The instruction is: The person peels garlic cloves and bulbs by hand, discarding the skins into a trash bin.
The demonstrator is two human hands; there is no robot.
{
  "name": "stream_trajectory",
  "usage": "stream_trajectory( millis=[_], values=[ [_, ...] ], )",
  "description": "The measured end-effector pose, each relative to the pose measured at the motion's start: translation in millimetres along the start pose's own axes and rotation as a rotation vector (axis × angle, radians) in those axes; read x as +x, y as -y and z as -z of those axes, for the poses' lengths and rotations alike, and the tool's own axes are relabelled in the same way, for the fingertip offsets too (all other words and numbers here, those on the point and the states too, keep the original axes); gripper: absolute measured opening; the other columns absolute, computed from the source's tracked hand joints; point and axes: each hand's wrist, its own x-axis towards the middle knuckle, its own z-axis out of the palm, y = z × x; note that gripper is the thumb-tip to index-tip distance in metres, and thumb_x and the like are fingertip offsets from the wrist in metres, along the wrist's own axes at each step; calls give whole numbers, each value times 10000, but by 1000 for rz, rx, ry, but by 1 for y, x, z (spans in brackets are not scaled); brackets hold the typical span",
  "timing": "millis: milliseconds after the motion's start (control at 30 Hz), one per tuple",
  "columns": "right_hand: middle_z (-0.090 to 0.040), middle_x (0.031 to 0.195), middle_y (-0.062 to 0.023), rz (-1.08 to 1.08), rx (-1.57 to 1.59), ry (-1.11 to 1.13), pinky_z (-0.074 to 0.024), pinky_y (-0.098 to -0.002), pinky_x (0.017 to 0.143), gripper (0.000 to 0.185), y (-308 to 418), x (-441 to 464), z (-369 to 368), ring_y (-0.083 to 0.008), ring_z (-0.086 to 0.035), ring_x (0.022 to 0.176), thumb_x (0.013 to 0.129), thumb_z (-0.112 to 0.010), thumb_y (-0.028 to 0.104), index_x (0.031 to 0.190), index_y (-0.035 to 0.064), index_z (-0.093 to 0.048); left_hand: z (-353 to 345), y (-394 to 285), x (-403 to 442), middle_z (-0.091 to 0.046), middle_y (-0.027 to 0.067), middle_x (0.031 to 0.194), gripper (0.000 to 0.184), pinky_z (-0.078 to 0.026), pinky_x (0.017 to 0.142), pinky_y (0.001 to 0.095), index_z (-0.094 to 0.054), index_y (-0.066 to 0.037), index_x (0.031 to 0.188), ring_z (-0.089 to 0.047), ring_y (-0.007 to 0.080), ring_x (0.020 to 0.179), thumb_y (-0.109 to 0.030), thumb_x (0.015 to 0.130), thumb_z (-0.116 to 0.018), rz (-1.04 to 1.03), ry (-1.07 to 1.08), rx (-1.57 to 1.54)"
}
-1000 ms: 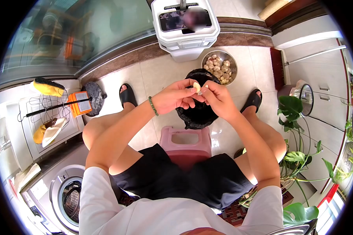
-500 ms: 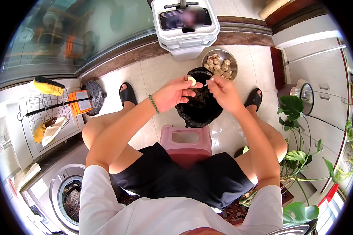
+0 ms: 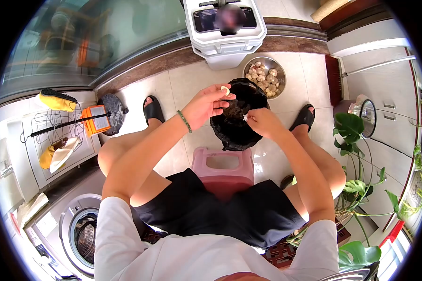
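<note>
My left hand point(image 3: 210, 105), with a green bead bracelet at the wrist, pinches a pale peeled garlic clove point(image 3: 225, 90) between thumb and forefinger; its other fingers are loosely curled. Lower and to the right, my right hand point(image 3: 263, 122) is closed on a scrap of white garlic skin point(image 3: 245, 117). Both hands are above a bin lined with a black bag point(image 3: 241, 140), where brownish peelings point(image 3: 236, 110) lie inside. Just beyond the bin, a steel bowl point(image 3: 283, 77) holds several garlic bulbs point(image 3: 266, 80).
A pink stool point(image 3: 201, 166) stands between my legs, close to the bin. Ahead is a white-grey box point(image 3: 227, 47) with a phone on top. A wire rack point(image 3: 61, 126) with shoes is on the left. Potted plants point(image 3: 354, 187) and cabinets point(image 3: 389, 122) line the right.
My right hand has moved down and away from my left hand, with white skin now showing at its fingertips. My left hand has shifted slightly left and up, still holding the clove.
</note>
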Motion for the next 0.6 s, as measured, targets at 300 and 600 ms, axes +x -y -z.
stream_trajectory(
  millis=[300, 600],
  values=[
    [-609, 680, -194, 71, 88, -94, -464, -437, 614, 297, 1, -3, 8, -365, -603, 657, 807, -620, 281, 751, -10, -631, -3, -1, -1, -643, -1, 1102, 290, -470, 746, 234, -544, -142, 1208, -579, 47, 850, -288, 962, -589, 8, 20, -16],
    [-566, 641, -132, 153, 220, -131, -429, -376, 564, 165, -3, -5, 9, -242, -539, 569, 786, -711, 162, 791, 16, -634, -4, 2, 2, -638, 5, 1125, 286, -468, 764, 239, -553, -145, 1211, -572, 57, 879, -303, 973, -573, 17, 49, -47]
  ],
)
